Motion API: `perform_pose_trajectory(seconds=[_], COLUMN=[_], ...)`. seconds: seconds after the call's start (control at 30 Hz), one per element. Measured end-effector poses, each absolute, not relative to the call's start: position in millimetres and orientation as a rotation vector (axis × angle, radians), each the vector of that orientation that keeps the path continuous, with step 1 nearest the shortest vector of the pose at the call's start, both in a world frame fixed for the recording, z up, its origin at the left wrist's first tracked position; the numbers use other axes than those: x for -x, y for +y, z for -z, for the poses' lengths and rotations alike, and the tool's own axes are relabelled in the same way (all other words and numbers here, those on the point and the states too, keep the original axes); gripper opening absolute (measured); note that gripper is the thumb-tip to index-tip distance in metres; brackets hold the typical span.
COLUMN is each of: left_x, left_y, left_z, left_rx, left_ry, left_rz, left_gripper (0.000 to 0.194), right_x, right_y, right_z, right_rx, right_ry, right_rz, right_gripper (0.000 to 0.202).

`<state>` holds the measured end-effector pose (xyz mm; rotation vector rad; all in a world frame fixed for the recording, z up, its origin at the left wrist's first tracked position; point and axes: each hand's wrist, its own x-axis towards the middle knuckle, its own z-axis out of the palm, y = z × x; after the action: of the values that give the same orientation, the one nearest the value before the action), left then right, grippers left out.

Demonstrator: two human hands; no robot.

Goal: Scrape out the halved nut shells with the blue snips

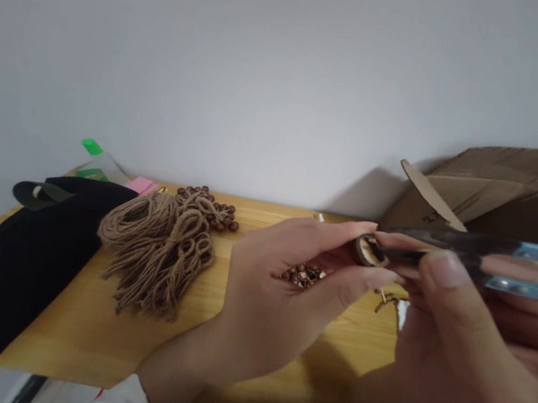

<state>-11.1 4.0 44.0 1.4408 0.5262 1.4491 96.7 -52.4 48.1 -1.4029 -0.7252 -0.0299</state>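
Observation:
Near the centre right, my left hand (280,291) pinches a small round brown piece (371,251) with a pale inside between thumb and fingers. My right hand (465,338) is closed around a dark tool (459,243) with blue handle parts that reach to the right edge. The tool's narrow tip meets the round piece. Behind my left hand, small brown and pale pieces (304,275) lie on the wooden table (115,353). What the tip does inside the piece is too small to tell.
Bundled brown cords (161,246) with dark beads (226,217) lie left of centre. A black cloth item (52,230) covers the table's left side. Behind it are a green-capped clear item (92,147) and pink paper (142,186). An open cardboard box (488,187) stands at the right.

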Motion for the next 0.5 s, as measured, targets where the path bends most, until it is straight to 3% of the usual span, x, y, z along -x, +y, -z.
perform_pose_trajectory(seconds=[0.5], left_x=[6.8], left_y=[7.1], left_z=[-43.1], left_rx=[-1.755], left_ry=[0.555], left_rz=[-1.579], left_gripper=[0.014], right_x=[-99.6], right_y=[-57.2], right_z=[-48.9], right_rx=[1.631], right_ry=[-0.862], right_rz=[0.208], right_gripper=[0.026])
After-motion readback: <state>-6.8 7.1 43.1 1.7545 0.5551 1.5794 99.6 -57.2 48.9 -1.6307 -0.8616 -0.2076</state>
